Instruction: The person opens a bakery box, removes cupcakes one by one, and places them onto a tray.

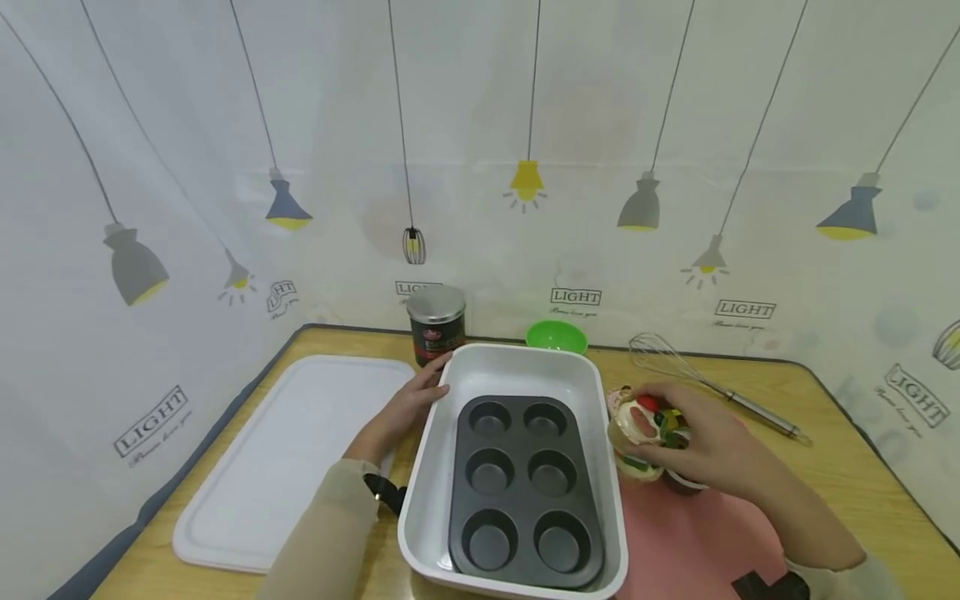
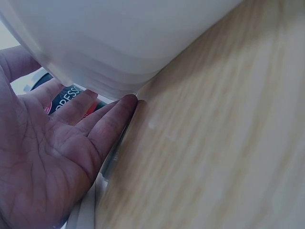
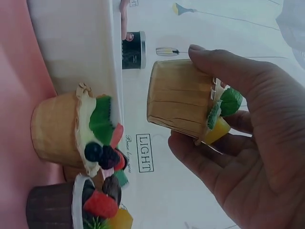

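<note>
My right hand point(image 1: 705, 442) holds a cupcake point(image 3: 178, 98) in a tan paper cup, thumb on one side and fingers on the other. Its topping shows a green leaf and a yellow fruit piece. In the head view it is raised beside the right wall of a deep white rectangular dish point(image 1: 416, 508). Inside the dish lies a dark muffin tin point(image 1: 521, 492) with several bare cups. At the dish's upper left corner, my left hand point(image 1: 397, 417) grips the rim, thumb over it and fingers along the outer wall.
Another tan cupcake point(image 3: 55, 129) and a dark brown cupcake point(image 3: 50, 205) stand on a pink mat point(image 1: 697, 542). A whisk point(image 1: 720, 387) lies at the back right. Behind the dish are an espresso tin point(image 1: 437, 321) and a green bowl point(image 1: 557, 336). A white board point(image 1: 300, 458) lies at left.
</note>
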A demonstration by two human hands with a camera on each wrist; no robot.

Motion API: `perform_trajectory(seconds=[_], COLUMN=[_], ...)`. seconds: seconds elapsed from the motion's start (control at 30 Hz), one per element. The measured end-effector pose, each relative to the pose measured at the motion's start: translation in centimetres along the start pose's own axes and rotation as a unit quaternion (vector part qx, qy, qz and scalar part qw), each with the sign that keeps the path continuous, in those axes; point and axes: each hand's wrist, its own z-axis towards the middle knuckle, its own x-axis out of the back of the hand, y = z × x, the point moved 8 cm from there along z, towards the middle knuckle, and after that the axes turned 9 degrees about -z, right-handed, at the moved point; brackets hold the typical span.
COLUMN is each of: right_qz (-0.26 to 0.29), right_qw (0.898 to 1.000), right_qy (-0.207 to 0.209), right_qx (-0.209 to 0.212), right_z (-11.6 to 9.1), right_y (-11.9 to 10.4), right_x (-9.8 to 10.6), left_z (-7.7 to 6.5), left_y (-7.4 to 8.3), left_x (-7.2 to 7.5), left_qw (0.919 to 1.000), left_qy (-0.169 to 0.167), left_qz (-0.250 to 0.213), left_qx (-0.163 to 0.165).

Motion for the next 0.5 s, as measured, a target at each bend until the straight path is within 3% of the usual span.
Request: perform_trajectory(seconds=[0.27, 0.5], right_qz=[0.018, 0.047], right_qw=[0.999, 0.996], right_qy=[-0.004, -0.067], right_qx=[0.040, 0.038], right_z=[-1.7, -2.2], right_y=[0.7, 0.9], right_x=[0.4, 0.3], left_z=[0.2, -0.2], left_y=[-0.1, -0.1], left_x=[-0.3, 0.4], left_qw=[1.0000, 0.9997], left_qy=[0.000, 0.007], left_qz=[-0.002, 0.002], left_qx=[0.004, 0.024])
